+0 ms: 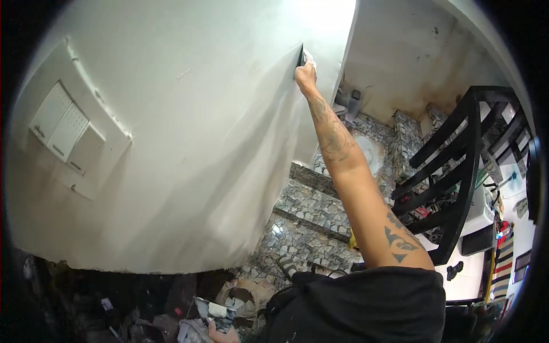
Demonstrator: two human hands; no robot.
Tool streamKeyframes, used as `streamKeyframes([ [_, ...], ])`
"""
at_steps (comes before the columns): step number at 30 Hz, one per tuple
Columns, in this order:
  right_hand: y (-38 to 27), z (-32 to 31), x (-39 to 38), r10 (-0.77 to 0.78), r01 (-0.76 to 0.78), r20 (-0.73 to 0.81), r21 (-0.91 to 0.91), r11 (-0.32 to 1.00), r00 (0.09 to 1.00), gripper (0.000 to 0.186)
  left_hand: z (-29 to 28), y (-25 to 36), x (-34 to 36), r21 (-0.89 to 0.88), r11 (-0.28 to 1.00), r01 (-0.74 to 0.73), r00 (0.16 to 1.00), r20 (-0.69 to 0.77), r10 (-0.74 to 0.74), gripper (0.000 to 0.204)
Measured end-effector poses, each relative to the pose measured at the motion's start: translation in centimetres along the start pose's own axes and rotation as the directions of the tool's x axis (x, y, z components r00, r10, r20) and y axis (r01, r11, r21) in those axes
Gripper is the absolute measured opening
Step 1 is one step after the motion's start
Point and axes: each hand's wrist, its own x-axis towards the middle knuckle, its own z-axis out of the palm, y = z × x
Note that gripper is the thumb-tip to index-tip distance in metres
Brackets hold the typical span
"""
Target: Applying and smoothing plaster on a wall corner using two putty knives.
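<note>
Holding blade (pixel 301 57) near right edge of wall (pixel 171 143): right hand (pixel 306 74) closed round it; left hand (pixel 224 334) gripping scraper (pixel 204 307) below. Wall looks mostly smooth; scuff (pixel 183 74) remains.

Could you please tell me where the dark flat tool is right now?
In the head view, the dark flat tool is at upper centre, held in the right hand at the white wall, near that wall's right edge.

The person's tattooed right arm (pixel 349 171), bare below a short black sleeve (pixel 394 286), stretches far forward and up, elbow nearly straight. The right hand (pixel 306 72) is curled in a grip. The left hand (pixel 223 334), low down, shows only partly, also gripping.
</note>
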Motion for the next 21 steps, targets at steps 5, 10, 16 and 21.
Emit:
streamKeyframes([
  [5,-4.7,-0.4,-5.2,-0.059,0.057,-0.018,-0.109,0.992,0.998,0.059,-0.7,-0.4,1.8,-0.019,0.997,0.081,0.963,0.26,-0.073,0.034],
  [10,-11.2,-0.5,-13.5,-0.07,0.075,0.072,-0.063,0.995,0.995,0.059,-0.1,1.5,2.4,-0.057,0.993,0.101,0.913,0.403,-0.07,0.032],
  [16,-19.4,-1.7,-23.0,-0.141,0.148,0.078,-0.102,0.984,0.987,0.063,-2.5,3.6,3.8,-0.056,0.992,0.113,0.94,0.33,-0.088,0.032],
  [21,-24.5,-3.5,-28.9,-0.194,0.196,0.093,-0.006,0.981,0.977,0.062,-4.9,4.6,3.8,-0.031,0.997,0.069,0.913,0.406,-0.051,0.033],
])
